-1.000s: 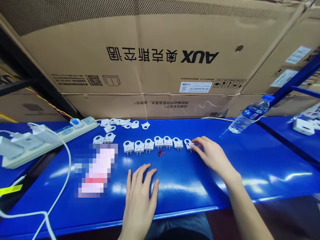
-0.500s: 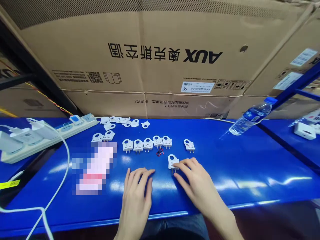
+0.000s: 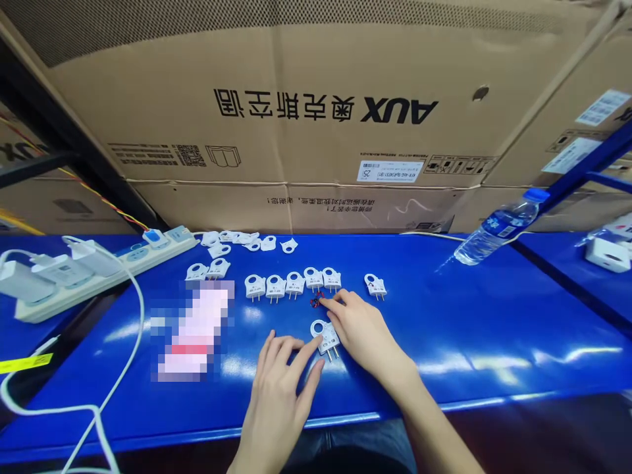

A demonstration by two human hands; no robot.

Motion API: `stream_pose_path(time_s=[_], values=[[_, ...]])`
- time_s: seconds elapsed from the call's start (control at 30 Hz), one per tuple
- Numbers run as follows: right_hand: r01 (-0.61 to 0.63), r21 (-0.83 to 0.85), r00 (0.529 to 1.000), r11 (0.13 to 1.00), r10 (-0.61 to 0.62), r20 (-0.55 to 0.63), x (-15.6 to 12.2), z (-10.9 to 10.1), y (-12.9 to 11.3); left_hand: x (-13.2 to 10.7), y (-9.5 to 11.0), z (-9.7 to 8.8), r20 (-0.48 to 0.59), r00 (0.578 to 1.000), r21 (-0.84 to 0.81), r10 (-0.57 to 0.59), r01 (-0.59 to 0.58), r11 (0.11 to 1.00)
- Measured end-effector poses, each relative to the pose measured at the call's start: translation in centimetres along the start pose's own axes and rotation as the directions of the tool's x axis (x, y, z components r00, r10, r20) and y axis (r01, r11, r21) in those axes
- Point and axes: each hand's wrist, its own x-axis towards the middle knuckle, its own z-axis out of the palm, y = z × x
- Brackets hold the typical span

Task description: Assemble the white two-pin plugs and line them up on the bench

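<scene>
blue painted counter carries everything in view. a white two-pin plug lies slanted on it between the two hands, its pins pointing down and to the right, just below a row of similar plugs. the left hand sits low with its fingers spread, and its fingertips touch the plug's left side. the right hand lies against the plug's other side, its fingers stretched up past it to just beside a small tangle of red and black wires. neither grip looks tightly closed, and i cannot tell whether the plug is held or only touched.

five white plugs stand in the row, and a single plug lies well apart to the right. two more plugs sit to the left, behind a pixelated pack, with loose white plug covers along the back edge. further left is a power strip with white chargers. a water bottle lies at the right, in front of aux cartons.
</scene>
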Motion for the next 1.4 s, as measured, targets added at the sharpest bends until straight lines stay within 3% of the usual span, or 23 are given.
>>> stream_pose_path(time_s=[0.43,0.77,0.87,1.1,1.4], values=[[-0.117,0.332,0.965,0.936,0.186,-0.183,-3.4,2.5,0.4,-0.1,-0.3,0.3,0.002,0.998,-0.027,-0.062,0.062,0.998],[-0.051,0.709,0.928,0.704,0.296,-0.227,-4.1,2.4,-1.5,-0.3,-0.5,0.6,-0.065,0.998,-0.035,-0.004,0.001,0.999],[-0.06,0.738,0.924,0.672,0.317,-0.214,-4.4,2.5,-1.9,-0.3,-0.6,0.7,-0.091,0.996,-0.037,0.006,-0.01,0.999],[-0.006,0.696,0.921,0.718,0.276,-0.277,-4.5,2.9,-2.3,-0.5,-0.5,0.9,-0.13,0.992,-0.029,-0.008,0.004,1.0],[-0.035,0.724,0.94,0.689,0.268,-0.21,-4.5,2.8,-2.3,-0.4,-0.4,0.9,-0.125,0.991,-0.037,-0.037,0.033,0.999]])
